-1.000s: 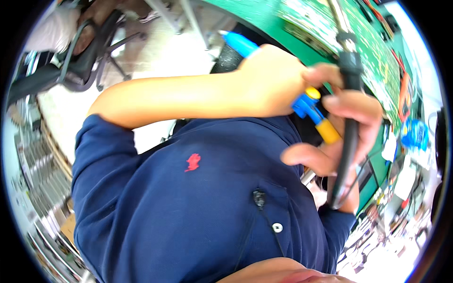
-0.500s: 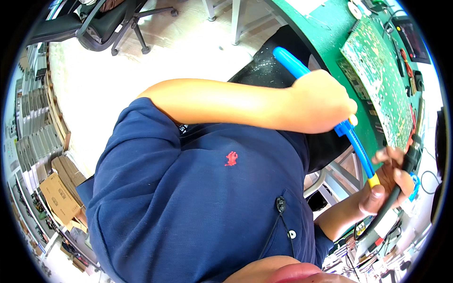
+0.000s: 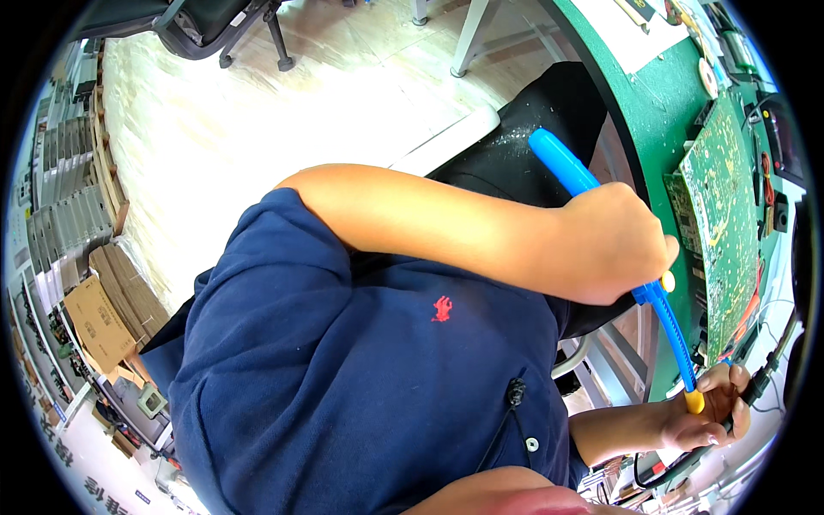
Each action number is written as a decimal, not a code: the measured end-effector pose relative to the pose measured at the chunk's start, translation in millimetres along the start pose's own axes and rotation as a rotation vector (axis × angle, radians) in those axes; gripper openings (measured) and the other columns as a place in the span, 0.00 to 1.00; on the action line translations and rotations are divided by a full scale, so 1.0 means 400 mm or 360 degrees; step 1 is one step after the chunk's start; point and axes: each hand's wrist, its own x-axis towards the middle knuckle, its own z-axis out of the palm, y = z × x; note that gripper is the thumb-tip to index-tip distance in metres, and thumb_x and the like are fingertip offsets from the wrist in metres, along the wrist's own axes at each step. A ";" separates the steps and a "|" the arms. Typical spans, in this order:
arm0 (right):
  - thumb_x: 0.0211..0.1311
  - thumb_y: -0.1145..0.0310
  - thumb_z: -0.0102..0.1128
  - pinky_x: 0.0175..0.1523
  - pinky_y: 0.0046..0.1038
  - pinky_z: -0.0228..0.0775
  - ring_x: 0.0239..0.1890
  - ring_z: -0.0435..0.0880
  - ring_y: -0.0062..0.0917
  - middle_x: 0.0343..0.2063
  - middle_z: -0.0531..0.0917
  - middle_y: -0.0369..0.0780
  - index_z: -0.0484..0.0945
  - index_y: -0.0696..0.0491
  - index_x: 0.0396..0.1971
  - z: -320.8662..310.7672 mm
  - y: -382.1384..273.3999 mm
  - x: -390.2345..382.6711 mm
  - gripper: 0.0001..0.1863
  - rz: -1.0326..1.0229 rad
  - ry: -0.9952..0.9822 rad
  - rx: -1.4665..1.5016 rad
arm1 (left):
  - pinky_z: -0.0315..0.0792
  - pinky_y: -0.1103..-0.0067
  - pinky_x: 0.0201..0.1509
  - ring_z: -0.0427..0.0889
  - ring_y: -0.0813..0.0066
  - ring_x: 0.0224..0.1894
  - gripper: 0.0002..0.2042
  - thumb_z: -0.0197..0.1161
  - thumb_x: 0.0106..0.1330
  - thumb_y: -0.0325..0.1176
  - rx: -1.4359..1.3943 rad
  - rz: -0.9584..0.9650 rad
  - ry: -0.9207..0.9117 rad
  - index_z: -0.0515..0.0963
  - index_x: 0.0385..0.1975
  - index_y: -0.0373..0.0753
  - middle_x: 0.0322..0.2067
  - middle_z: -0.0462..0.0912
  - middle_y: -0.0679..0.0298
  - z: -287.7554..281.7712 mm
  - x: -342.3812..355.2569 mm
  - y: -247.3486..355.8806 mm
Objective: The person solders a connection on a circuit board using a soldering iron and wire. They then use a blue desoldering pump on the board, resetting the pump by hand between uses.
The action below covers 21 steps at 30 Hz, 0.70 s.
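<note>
My left hand point(image 3: 611, 240), on a forearm crossing in front of my chest, is closed around a blue solder sucker point(image 3: 562, 161). Its thick barrel sticks out past the hand over my black trousers. A yellow button shows beside my fingers. The thinner ribbed plunger runs down to a yellow end cap point(image 3: 694, 402), which rests against my right hand point(image 3: 699, 422). That hand's curled fingers hold a black-handled soldering iron point(image 3: 755, 388) with a black cable, its metal end pointing up and away to the right. The right palm's grip is partly hidden.
A large green circuit board point(image 3: 728, 215) stands tilted on the green workbench point(image 3: 631, 116) at the right. White paper point(image 3: 622, 34), wires and small tools lie around it. A black office chair point(image 3: 202, 30) is at upper left, with cardboard boxes point(image 3: 101, 322) and stacked grey units point(image 3: 73, 172) at far left.
The whole view has shifted, so bench, board and both hands sit lower and mostly further right. My right fingers are more curled around the soldering iron. The solder sucker's cap still meets that hand.
</note>
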 end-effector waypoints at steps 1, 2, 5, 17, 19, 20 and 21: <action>0.67 0.45 0.47 0.32 0.20 0.61 0.25 0.73 0.26 0.47 0.77 0.54 0.73 0.43 0.50 -0.006 0.012 0.001 0.21 -0.0012 0.0102 -0.0074 | 0.66 0.70 0.18 0.77 0.62 0.16 0.10 0.62 0.56 0.34 -0.0028 -0.0008 -0.0007 0.70 0.21 0.37 0.12 0.73 0.60 -0.011 -0.002 0.005; 0.67 0.45 0.46 0.33 0.22 0.61 0.25 0.72 0.27 0.46 0.77 0.54 0.73 0.43 0.50 -0.011 0.024 0.001 0.21 -0.0024 0.0203 -0.0149 | 0.65 0.73 0.20 0.77 0.65 0.18 0.10 0.63 0.54 0.35 0.0124 0.0064 -0.0021 0.69 0.22 0.37 0.14 0.73 0.62 -0.021 0.001 0.009; 0.68 0.47 0.45 0.37 0.27 0.59 0.26 0.69 0.28 0.42 0.76 0.59 0.72 0.47 0.46 -0.012 0.039 0.003 0.20 0.0028 0.0435 -0.0356 | 0.65 0.76 0.23 0.76 0.69 0.20 0.10 0.63 0.53 0.35 0.0228 0.0186 0.0142 0.70 0.22 0.38 0.16 0.74 0.64 -0.037 0.012 0.024; 0.68 0.50 0.46 0.44 0.32 0.65 0.38 0.74 0.37 0.49 0.75 0.60 0.73 0.61 0.47 -0.140 0.055 -0.007 0.27 0.0023 0.0835 -0.0163 | 0.69 0.72 0.23 0.79 0.66 0.22 0.10 0.65 0.50 0.36 0.0246 0.0230 0.0445 0.74 0.25 0.38 0.18 0.75 0.61 -0.066 0.059 0.002; 0.68 0.46 0.43 0.49 0.35 0.63 0.43 0.72 0.35 0.52 0.72 0.60 0.71 0.59 0.53 -0.151 0.041 -0.024 0.30 0.0085 0.0715 -0.0141 | 0.71 0.70 0.24 0.79 0.62 0.23 0.13 0.67 0.51 0.39 0.0144 0.0257 0.0307 0.74 0.28 0.37 0.19 0.75 0.60 -0.092 0.085 -0.007; 0.69 0.47 0.42 0.45 0.31 0.65 0.41 0.74 0.35 0.49 0.74 0.60 0.69 0.60 0.54 -0.159 0.049 -0.031 0.30 0.0061 0.0842 -0.0083 | 0.70 0.67 0.21 0.79 0.57 0.20 0.17 0.69 0.52 0.43 -0.0123 0.0213 0.0303 0.73 0.26 0.35 0.17 0.76 0.56 -0.101 0.099 -0.016; 0.71 0.49 0.41 0.41 0.27 0.68 0.39 0.76 0.36 0.46 0.76 0.60 0.67 0.61 0.55 -0.162 0.066 -0.028 0.29 0.0010 0.0972 -0.0035 | 0.72 0.65 0.27 0.80 0.54 0.25 0.17 0.69 0.51 0.43 -0.0052 0.0122 0.0222 0.74 0.27 0.35 0.20 0.77 0.54 -0.122 0.110 -0.015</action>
